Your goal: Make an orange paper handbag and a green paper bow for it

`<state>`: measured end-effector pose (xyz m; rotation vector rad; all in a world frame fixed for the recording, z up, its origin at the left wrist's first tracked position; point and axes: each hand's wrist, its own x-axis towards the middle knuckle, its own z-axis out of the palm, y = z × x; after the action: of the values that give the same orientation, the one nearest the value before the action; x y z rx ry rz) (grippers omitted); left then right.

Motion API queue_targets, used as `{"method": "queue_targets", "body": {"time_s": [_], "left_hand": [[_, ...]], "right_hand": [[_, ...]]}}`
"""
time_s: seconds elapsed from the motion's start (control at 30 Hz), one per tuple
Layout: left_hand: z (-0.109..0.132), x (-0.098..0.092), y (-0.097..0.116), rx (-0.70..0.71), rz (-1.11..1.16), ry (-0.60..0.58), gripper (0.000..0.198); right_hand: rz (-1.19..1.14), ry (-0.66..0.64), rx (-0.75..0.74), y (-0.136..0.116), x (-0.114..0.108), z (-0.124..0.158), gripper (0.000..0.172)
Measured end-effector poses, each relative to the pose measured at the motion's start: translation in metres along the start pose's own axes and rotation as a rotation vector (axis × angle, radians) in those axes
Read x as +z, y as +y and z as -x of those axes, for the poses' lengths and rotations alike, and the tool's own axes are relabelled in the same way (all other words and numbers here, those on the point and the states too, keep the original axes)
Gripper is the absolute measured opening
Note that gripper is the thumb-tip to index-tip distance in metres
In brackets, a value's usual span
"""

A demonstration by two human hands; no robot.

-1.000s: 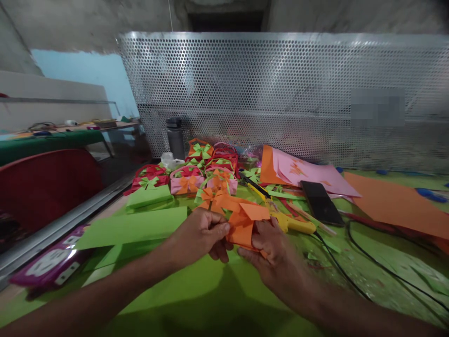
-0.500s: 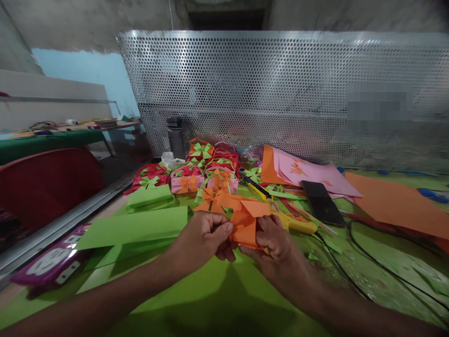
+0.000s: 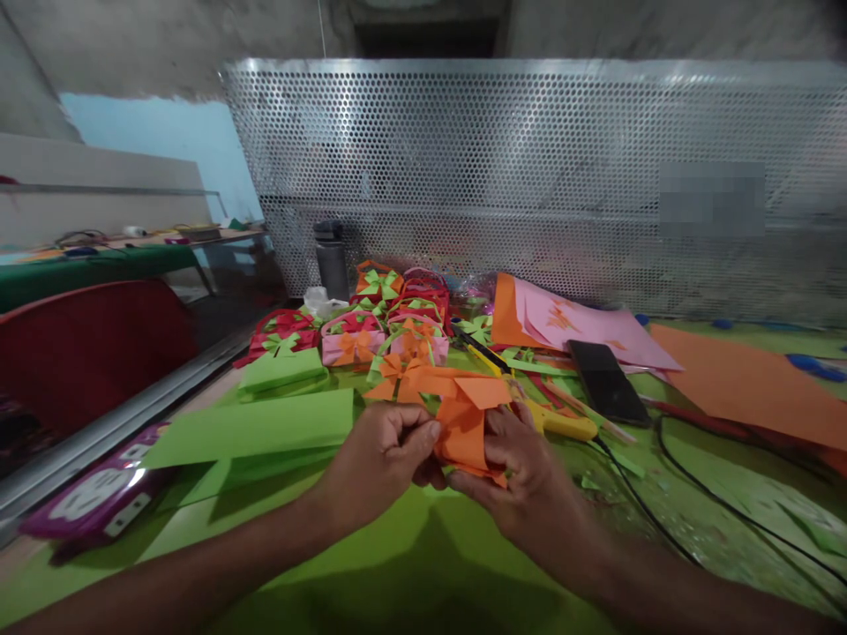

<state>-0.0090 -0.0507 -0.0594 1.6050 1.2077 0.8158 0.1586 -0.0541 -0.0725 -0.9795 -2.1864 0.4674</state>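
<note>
A folded orange paper piece (image 3: 461, 430), box-like with a flap jutting out at its top, is held between both hands above the green table. My left hand (image 3: 390, 445) pinches its left edge between thumb and fingers. From the right, my right hand (image 3: 520, 459) grips the same piece, its fingers partly hidden behind and inside the folds. Just beyond lie orange paper bow pieces (image 3: 403, 375). Close to my right hand is a yellow glue gun (image 3: 562, 422) with a black cord. Green folded sheets (image 3: 265, 428) lie left of my left hand.
Several small paper baskets with bows (image 3: 354, 338) stand at the back, near a dark bottle (image 3: 332, 265). A phone (image 3: 609, 381), pink sheets (image 3: 595, 326) and orange sheets (image 3: 754, 375) lie right. A purple case (image 3: 99, 494) sits left; a perforated metal panel (image 3: 463, 176) rises behind.
The orange paper's lower part has bent and curved slightly between my hands. My left fingers have curled in closer to its edge; both hands stay in nearly the same place.
</note>
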Motion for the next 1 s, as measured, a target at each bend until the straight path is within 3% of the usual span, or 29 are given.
{"method": "queue_targets", "body": {"time_s": [0.47, 0.77, 0.87, 1.0], "left_hand": [[-0.001, 0.0, -0.001, 0.012, 0.04, 0.024, 0.031], [0.001, 0.002, -0.004, 0.048, 0.039, 0.018, 0.03], [0.001, 0.001, -0.005, 0.116, 0.048, 0.02, 0.031], [-0.001, 0.002, -0.009, 0.264, -0.037, 0.072, 0.017]], "right_hand": [[-0.071, 0.033, 0.025, 0.012, 0.005, 0.0, 0.018], [-0.196, -0.016, -0.014, 0.003, -0.001, -0.004, 0.02], [-0.217, 0.024, 0.003, 0.004, 0.0, -0.004, 0.022], [-0.245, 0.136, 0.058, 0.007, 0.002, -0.004, 0.021]]}}
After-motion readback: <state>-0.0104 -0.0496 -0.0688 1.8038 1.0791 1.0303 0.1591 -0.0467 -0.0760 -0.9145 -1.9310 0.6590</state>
